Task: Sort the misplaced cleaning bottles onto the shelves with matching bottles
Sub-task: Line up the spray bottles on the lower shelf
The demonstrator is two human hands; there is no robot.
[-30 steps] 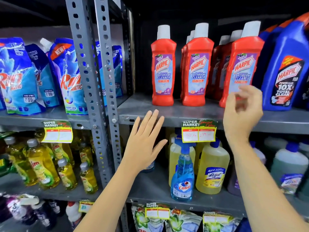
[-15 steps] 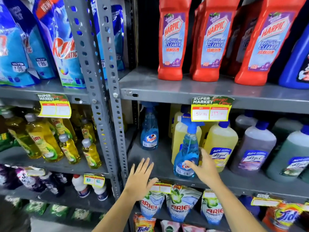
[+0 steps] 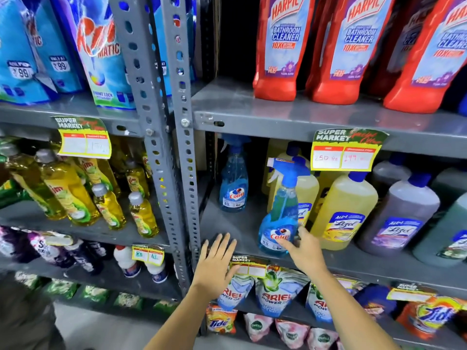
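A blue Colin spray bottle [image 3: 280, 213] stands at the front of the grey middle shelf [image 3: 353, 263], in front of yellow Lizol bottles [image 3: 343, 210]. My right hand [image 3: 302, 251] touches the base of that spray bottle, fingers and thumb on either side of it. A second Colin spray bottle [image 3: 233, 188] stands farther back on the same shelf, at its left end. Near the shelf's front edge, left of the front spray bottle, my left hand [image 3: 214, 266] is spread flat and holds nothing.
Red Harpic bathroom cleaner bottles [image 3: 280, 49] fill the shelf above. Purple and green Lizol bottles [image 3: 399, 213] stand to the right. Yellow Vim bottles [image 3: 68, 193] and blue Rin pouches [image 3: 101, 51] fill the left bay beyond the grey upright [image 3: 187, 173]. Ariel pouches [image 3: 275, 294] sit below.
The view has dropped from the Harpic shelf to the middle shelf. My right hand came down from the upper shelf to the front Colin bottle's base. My left hand lowered to the shelf edge.
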